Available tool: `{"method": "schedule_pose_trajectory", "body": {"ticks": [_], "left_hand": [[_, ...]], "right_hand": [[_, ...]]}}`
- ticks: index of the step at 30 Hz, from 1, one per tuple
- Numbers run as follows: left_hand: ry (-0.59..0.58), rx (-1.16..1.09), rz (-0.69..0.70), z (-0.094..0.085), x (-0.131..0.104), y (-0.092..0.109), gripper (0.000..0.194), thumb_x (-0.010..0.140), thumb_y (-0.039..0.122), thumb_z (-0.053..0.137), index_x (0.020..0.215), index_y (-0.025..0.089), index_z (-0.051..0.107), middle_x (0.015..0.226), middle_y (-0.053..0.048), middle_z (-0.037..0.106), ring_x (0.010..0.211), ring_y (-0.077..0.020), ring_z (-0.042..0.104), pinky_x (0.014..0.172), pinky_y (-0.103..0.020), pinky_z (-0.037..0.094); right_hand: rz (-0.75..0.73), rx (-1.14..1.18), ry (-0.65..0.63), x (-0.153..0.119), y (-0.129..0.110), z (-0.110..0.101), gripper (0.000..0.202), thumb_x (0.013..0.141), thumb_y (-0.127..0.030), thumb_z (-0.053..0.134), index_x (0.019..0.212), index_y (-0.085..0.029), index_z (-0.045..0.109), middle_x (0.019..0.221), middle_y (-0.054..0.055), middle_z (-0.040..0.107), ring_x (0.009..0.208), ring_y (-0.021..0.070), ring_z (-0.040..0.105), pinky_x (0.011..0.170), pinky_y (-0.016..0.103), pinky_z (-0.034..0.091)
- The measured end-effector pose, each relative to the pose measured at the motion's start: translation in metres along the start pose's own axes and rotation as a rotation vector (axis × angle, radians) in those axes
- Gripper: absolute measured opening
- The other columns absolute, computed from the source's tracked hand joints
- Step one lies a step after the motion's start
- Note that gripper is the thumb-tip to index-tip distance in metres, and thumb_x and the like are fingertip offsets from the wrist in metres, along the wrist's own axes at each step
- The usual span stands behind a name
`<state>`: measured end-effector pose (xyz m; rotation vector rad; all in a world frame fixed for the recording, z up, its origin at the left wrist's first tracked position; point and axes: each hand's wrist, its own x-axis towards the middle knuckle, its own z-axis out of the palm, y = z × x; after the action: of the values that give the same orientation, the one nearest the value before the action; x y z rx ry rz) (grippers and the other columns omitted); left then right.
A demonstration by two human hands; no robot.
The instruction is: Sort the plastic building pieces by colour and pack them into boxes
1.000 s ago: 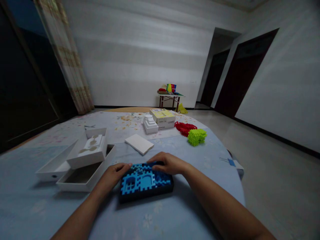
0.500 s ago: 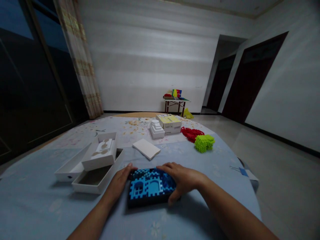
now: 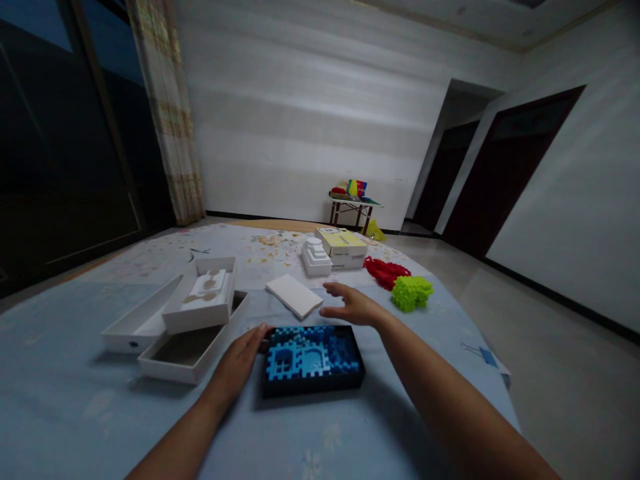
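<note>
A shallow black box [image 3: 313,385] lies on the table in front of me, filled with blue plastic building pieces [image 3: 295,361]. Notched edges show on the pieces, and one has a window shape. Along the left side of the box rests my left hand [image 3: 239,357], its fingers pressed together round the far left corner; the thumb is hidden. My right hand [image 3: 353,305] is in the air above and beyond the box, open with thumb and fingers apart, nothing in it. Just left of its fingertips lies a flat white rectangular slab [image 3: 294,295].
Stacked white open boxes [image 3: 193,360] stand at the left. Farther back are a white stepped piece [image 3: 316,258] and a yellow-and-white carton [image 3: 343,248]. A red stringy bundle [image 3: 386,272] and a lime-green knobbly bundle [image 3: 412,293] lie right. A flowered cloth covers the round table.
My right hand has let go of the box's right side and moved up and away, toward the white slab. The left hand stays at the box. The view has shifted slightly.
</note>
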<state>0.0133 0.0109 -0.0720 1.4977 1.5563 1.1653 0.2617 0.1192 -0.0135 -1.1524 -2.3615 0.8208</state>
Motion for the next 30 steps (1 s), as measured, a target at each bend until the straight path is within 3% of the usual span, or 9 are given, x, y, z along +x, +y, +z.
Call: {"method": "schedule_pose_trajectory", "body": {"ticks": [3, 7, 11, 14, 18, 23, 27, 30], "left_hand": [[0.011, 0.023, 0.034, 0.000, 0.000, -0.005, 0.056, 0.085, 0.056, 0.032, 0.106, 0.016, 0.067, 0.112, -0.008, 0.067, 0.110, -0.0234, 0.057, 0.103, -0.036, 0.035], [0.010, 0.027, 0.029, 0.000, -0.001, -0.008, 0.058, 0.085, 0.056, 0.031, 0.109, 0.016, 0.065, 0.119, -0.009, 0.064, 0.115, -0.0229, 0.054, 0.105, -0.035, 0.032], [0.029, 0.027, 0.011, 0.000, -0.001, -0.010, 0.062, 0.083, 0.059, 0.032, 0.109, 0.014, 0.065, 0.120, -0.011, 0.063, 0.116, -0.0240, 0.053, 0.107, -0.038, 0.029], [0.036, 0.008, 0.012, 0.000, -0.001, -0.011, 0.062, 0.081, 0.061, 0.034, 0.108, 0.014, 0.066, 0.119, -0.011, 0.064, 0.116, -0.0249, 0.053, 0.107, -0.039, 0.031], [0.022, -0.036, 0.009, 0.001, -0.001, -0.011, 0.063, 0.082, 0.061, 0.033, 0.108, 0.014, 0.066, 0.117, -0.011, 0.065, 0.114, -0.0251, 0.055, 0.105, -0.039, 0.033], [0.043, -0.088, -0.047, 0.000, 0.000, -0.007, 0.066, 0.080, 0.063, 0.032, 0.103, 0.013, 0.068, 0.109, -0.011, 0.069, 0.109, -0.0275, 0.058, 0.099, -0.040, 0.039], [0.055, -0.104, -0.134, -0.003, 0.000, -0.001, 0.070, 0.080, 0.065, 0.026, 0.107, 0.014, 0.066, 0.107, -0.010, 0.069, 0.104, -0.0283, 0.060, 0.089, -0.041, 0.045], [-0.005, -0.171, -0.127, -0.003, -0.001, 0.001, 0.071, 0.082, 0.063, 0.021, 0.116, 0.015, 0.061, 0.111, -0.009, 0.068, 0.097, -0.0259, 0.062, 0.083, -0.041, 0.048]], "right_hand": [[0.105, -0.137, -0.060, 0.037, -0.008, 0.011, 0.089, 0.063, -0.056, 0.071, 0.134, -0.010, 0.041, 0.129, 0.020, 0.052, 0.114, 0.0298, 0.053, 0.097, 0.041, 0.041], [0.199, -0.302, -0.142, 0.073, -0.016, 0.032, 0.096, 0.052, -0.059, 0.075, 0.131, -0.014, 0.044, 0.129, 0.019, 0.052, 0.115, 0.0330, 0.052, 0.097, 0.043, 0.041], [0.277, -0.364, -0.143, 0.088, -0.016, 0.050, 0.101, 0.040, -0.055, 0.081, 0.126, -0.014, 0.049, 0.124, 0.022, 0.054, 0.113, 0.0391, 0.051, 0.094, 0.052, 0.041], [0.289, -0.386, -0.127, 0.087, -0.012, 0.050, 0.102, 0.038, -0.047, 0.085, 0.127, -0.016, 0.048, 0.128, 0.022, 0.050, 0.119, 0.0407, 0.045, 0.096, 0.054, 0.037], [0.105, -0.275, -0.106, 0.065, -0.007, 0.023, 0.103, 0.048, -0.042, 0.082, 0.137, -0.016, 0.037, 0.137, 0.019, 0.040, 0.127, 0.0342, 0.037, 0.103, 0.048, 0.032], [-0.178, -0.125, -0.147, -0.003, -0.016, -0.019, 0.090, 0.059, -0.043, 0.076, 0.138, -0.025, 0.035, 0.138, 0.010, 0.036, 0.128, 0.0259, 0.033, 0.108, 0.042, 0.026], [-0.202, -0.124, -0.269, -0.050, -0.023, -0.024, 0.086, 0.061, -0.042, 0.076, 0.136, -0.028, 0.039, 0.137, 0.008, 0.034, 0.128, 0.0254, 0.032, 0.108, 0.040, 0.026], [-0.171, -0.144, -0.315, -0.064, -0.023, -0.017, 0.086, 0.059, -0.041, 0.077, 0.136, -0.028, 0.039, 0.136, 0.009, 0.035, 0.127, 0.0262, 0.032, 0.107, 0.041, 0.027]]}}
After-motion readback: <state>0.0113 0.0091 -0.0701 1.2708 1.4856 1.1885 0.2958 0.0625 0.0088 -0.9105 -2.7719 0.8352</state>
